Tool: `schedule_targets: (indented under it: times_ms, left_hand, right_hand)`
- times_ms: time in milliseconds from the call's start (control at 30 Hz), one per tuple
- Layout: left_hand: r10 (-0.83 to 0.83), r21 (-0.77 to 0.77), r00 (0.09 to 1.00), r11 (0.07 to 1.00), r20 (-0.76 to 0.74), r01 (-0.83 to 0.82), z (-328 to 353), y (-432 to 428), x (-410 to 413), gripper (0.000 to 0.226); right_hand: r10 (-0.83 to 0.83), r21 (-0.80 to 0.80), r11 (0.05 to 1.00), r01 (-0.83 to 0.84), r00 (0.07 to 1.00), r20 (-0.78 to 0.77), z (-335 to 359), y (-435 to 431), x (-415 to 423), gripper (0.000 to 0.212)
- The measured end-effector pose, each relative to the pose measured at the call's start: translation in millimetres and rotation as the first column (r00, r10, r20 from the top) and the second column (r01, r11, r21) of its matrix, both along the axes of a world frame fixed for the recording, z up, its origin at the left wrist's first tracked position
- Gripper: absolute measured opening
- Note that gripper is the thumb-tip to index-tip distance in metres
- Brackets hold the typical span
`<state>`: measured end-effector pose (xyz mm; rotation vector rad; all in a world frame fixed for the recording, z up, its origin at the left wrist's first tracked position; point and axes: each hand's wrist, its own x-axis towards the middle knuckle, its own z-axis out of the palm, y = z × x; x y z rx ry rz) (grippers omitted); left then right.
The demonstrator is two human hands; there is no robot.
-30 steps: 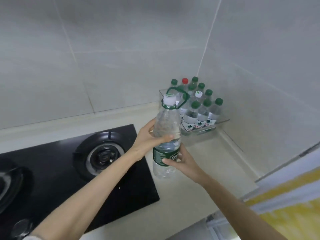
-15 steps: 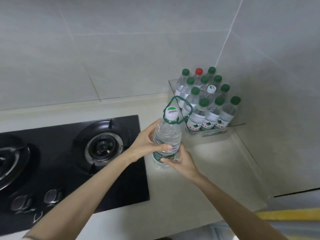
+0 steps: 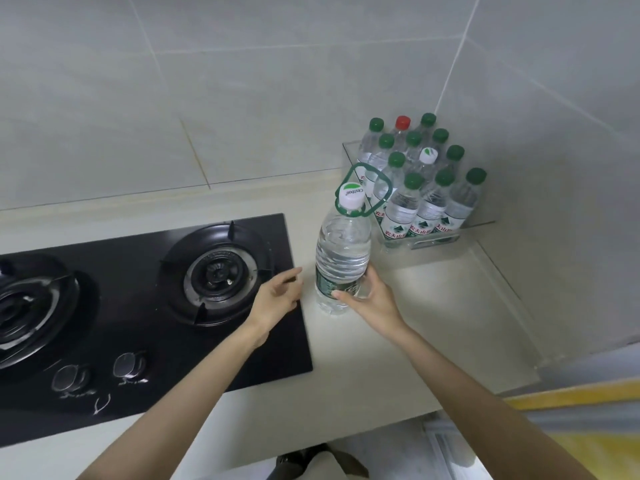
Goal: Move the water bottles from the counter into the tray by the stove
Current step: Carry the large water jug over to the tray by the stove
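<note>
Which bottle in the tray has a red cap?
The red-capped bottle, in the middle of the back row of the clear tray. Every other cap there is green, except on one white-capped bottle.

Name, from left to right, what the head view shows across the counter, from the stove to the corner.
Left burner → right burner → left hand → large water bottle → clear tray holding small bottles.

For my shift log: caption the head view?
Right hand grips large bottle upright on counter beside stove; left hand open; tray holds small bottles.
</note>
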<state>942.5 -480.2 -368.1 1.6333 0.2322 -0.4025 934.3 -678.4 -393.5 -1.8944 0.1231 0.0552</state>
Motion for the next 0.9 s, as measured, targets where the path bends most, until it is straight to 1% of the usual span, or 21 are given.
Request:
schedule_targets:
  times_ms: [33, 67, 133, 167, 233, 300, 400, 467, 533, 567, 633, 800, 900]
  left_hand:
    - [0.002, -0.012, 0.995, 1.000, -0.102, -0.004, -7, 2, -2, 0.031]
    - [-0.002, -0.065, 0.978, 0.998, -0.210, -0.012, -13, 3, -2, 0.035]
    - [-0.010, -0.221, 0.917, 0.971, -0.400, -0.086, -20, 1, -1, 0.038]
    - [-0.014, -0.278, 0.885, 0.951, -0.465, -0.131, -22, -1, 0, 0.038]
    - [-0.024, -0.351, 0.842, 0.915, -0.538, -0.198, -25, -8, -1, 0.035]
    - [-0.040, -0.423, 0.817, 0.870, -0.575, -0.255, -28, -16, -5, 0.030]
    - [-0.098, -0.512, 0.796, 0.811, -0.597, -0.284, -30, -25, -9, 0.031]
    - [-0.112, -0.541, 0.776, 0.777, -0.621, -0.321, -33, -30, -7, 0.035]
    - [-0.087, -0.548, 0.750, 0.738, -0.656, -0.394, -35, -32, -4, 0.039]
    - [-0.065, -0.540, 0.743, 0.729, -0.666, -0.420, -36, -33, -2, 0.044]
    - [-0.041, -0.538, 0.744, 0.717, -0.667, -0.443, -34, -34, 0, 0.049]
    - [-0.011, -0.549, 0.769, 0.707, -0.639, -0.446, -32, -37, 25, 0.053]
    - [0.008, -0.558, 0.781, 0.695, -0.625, -0.453, -31, -41, 45, 0.052]
  right_hand:
    - [-0.001, -0.015, 1.000, 0.002, 1.000, 0.009, 1, 0, -1, 0.072]
    - [-0.003, -0.027, 1.000, 0.003, 1.000, 0.014, 3, 1, -3, 0.071]
    - [0.000, -0.035, 0.999, 0.001, 1.000, 0.031, 10, -1, -5, 0.071]
    - [0.002, -0.030, 1.000, -0.001, 0.999, 0.044, 15, -2, -7, 0.073]
    - [0.004, -0.001, 1.000, -0.003, 0.997, 0.074, 30, -4, -8, 0.081]
    - [0.003, 0.004, 1.000, -0.004, 0.994, 0.109, 47, -4, -7, 0.087]
    - [0.016, -0.020, 1.000, -0.013, 0.988, 0.153, 64, 0, 1, 0.091]
    - [0.007, -0.034, 0.999, -0.002, 0.989, 0.149, 67, 3, 6, 0.090]
    - [0.014, -0.060, 0.998, -0.005, 0.990, 0.144, 67, 5, 9, 0.085]
    - [0.030, -0.091, 0.996, -0.017, 0.989, 0.147, 68, 6, 12, 0.080]
    - [0.054, -0.147, 0.989, -0.031, 0.986, 0.158, 70, 8, 15, 0.078]
    - [0.023, -0.163, 0.987, 0.007, 0.982, 0.185, 75, 7, 39, 0.075]
    - [0.035, -0.186, 0.983, -0.001, 0.983, 0.181, 78, 7, 61, 0.080]
